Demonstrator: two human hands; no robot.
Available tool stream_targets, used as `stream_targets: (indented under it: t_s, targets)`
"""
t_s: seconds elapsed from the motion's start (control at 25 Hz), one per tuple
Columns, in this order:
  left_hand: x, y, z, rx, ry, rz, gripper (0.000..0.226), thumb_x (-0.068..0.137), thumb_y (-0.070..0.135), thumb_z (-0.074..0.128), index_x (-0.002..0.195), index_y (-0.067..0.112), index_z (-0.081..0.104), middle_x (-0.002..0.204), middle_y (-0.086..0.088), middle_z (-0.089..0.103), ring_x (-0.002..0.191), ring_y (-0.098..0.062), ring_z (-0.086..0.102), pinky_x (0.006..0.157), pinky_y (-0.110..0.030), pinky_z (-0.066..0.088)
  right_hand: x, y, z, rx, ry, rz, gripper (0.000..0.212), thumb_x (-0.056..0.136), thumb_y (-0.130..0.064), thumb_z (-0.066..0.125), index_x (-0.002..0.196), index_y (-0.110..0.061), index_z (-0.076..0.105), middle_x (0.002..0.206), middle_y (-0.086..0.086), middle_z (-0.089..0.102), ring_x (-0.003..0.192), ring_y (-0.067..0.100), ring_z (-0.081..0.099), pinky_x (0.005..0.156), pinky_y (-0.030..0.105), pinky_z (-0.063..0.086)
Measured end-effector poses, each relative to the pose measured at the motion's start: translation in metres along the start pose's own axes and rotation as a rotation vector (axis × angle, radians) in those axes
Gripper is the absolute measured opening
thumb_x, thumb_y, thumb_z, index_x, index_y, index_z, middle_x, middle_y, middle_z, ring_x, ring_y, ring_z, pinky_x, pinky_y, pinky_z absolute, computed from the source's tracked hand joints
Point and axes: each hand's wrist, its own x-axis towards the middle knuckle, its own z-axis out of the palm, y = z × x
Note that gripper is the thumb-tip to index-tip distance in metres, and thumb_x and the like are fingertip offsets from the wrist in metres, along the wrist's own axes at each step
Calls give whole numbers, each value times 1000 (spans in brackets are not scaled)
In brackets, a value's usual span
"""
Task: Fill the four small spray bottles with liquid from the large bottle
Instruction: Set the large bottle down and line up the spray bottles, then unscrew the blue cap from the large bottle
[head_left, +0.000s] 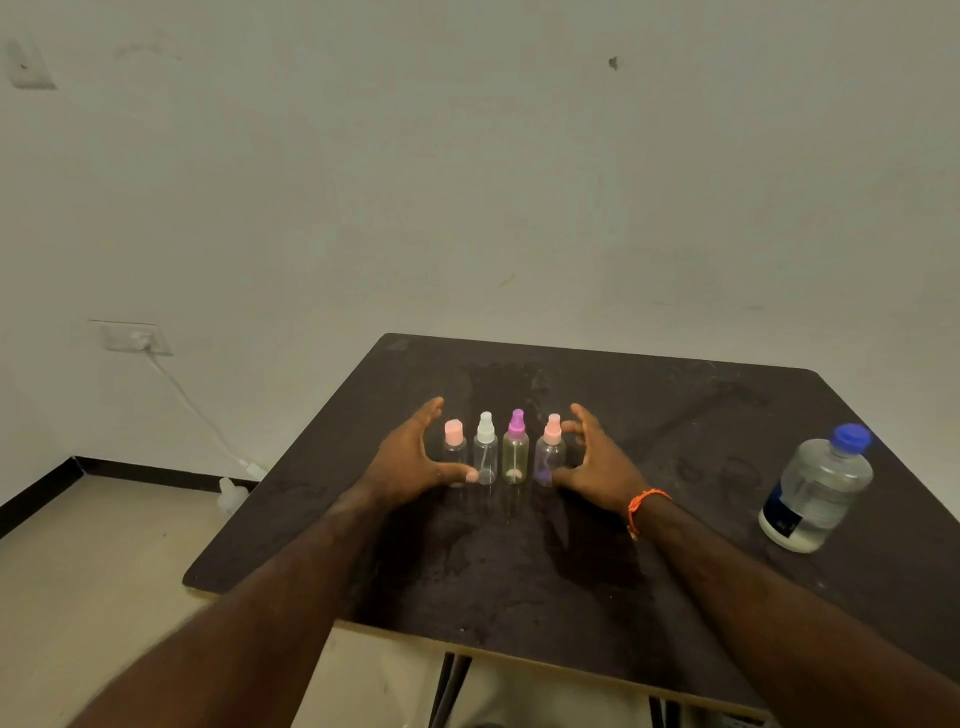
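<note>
2 spread hands, left hand (410, 462), right hand (597, 462), flanking 4 spray bottles (516, 454) (capped), 1 large bottle (815, 491) apart

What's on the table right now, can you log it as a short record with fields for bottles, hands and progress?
surface: dark table
small spray bottles: four upright in a row, caps on: pink, white, purple, pink
large bottle: large bottle, blue cap on, far right, apart from row
left hand: left hand open beside row's left end
right hand: right hand open beside row's right end
progress: no pouring started
</note>
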Motion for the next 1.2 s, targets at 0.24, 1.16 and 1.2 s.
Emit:
stream_targets:
  t_s: [0.24,1.16,1.2]
  targets:
    - [-38,42,-3,420,210,164,120,74,83,68,166,23,18,176,0,2,161,-20,5,126,-54,11,-53,-12,-26,-311,295,-74,68,79,-29,66,144,-26,44,136,-5,59,126,22,53,104,51,38]
    - [-17,223,255,248,-160,342,120,73,70,81,165,25,19,168,1,33,153,-21,32,125,-51,21,-169,103,-187,-260,655,152,21,86,-25,64,106,-21,61,96,-10,63,88,15,62,82,36,52]
    - [-12,224,262,209,-191,316,121,72,70,82,165,25,19,168,1,34,153,-21,34,126,-51,21,-166,104,-190,-194,640,168,29,85,-20,65,114,-19,59,101,-9,61,92,15,63,85,35,52]
